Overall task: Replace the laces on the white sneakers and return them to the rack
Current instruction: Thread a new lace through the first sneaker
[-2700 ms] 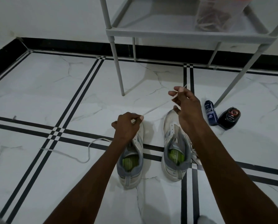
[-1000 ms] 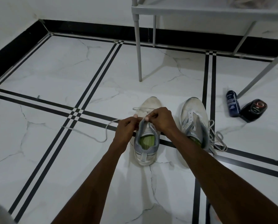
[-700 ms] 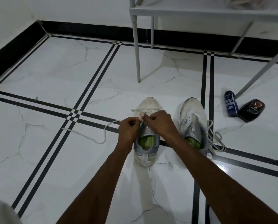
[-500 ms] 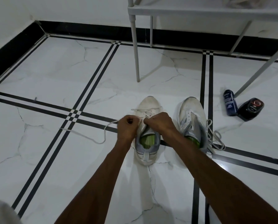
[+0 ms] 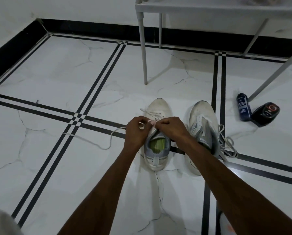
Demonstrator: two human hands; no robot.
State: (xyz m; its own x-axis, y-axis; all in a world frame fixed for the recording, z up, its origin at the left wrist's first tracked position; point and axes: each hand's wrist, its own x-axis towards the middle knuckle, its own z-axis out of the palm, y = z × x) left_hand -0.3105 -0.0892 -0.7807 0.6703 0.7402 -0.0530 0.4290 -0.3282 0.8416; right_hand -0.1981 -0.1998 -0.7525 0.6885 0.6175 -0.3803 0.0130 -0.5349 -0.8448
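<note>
Your left hand (image 5: 136, 133) and right hand (image 5: 170, 128) sit close together over the throat of the left sneaker (image 5: 157, 138), directly below both hands. The fingers of each hand are curled. The left hand pinches a white lace (image 5: 97, 143) at the eyelet area. The right hand's fingertips (image 5: 158, 125) pinch at the same lace crossing; the exact strand it holds cannot be determined. The 2 hands almost touch at the fingertips.

From your left hand, the free length of lace runs outward to the left and lies in a loose curve on the floor (image 5: 57, 73), crossing a black tile stripe.

The right sneaker (image 5: 201, 119) stands just beside your right forearm, on its outer side, toe pointing away from you. Its loose laces (image 5: 228, 145) lie heaped on the floor against its outer edge, beyond your right wrist.

Farther out from your right hand, 2 containers lie on the floor, touching each other: a dark blue bottle (image 5: 243, 106) and a black container (image 5: 265, 113) with a red mark.

Ahead of both hands stands the grey rack (image 5: 209, 7). 1 rack leg (image 5: 144, 53) meets the floor directly beyond the left sneaker's toe, well apart from your fingers. Another slanted leg meets the floor near the blue bottle.
</note>
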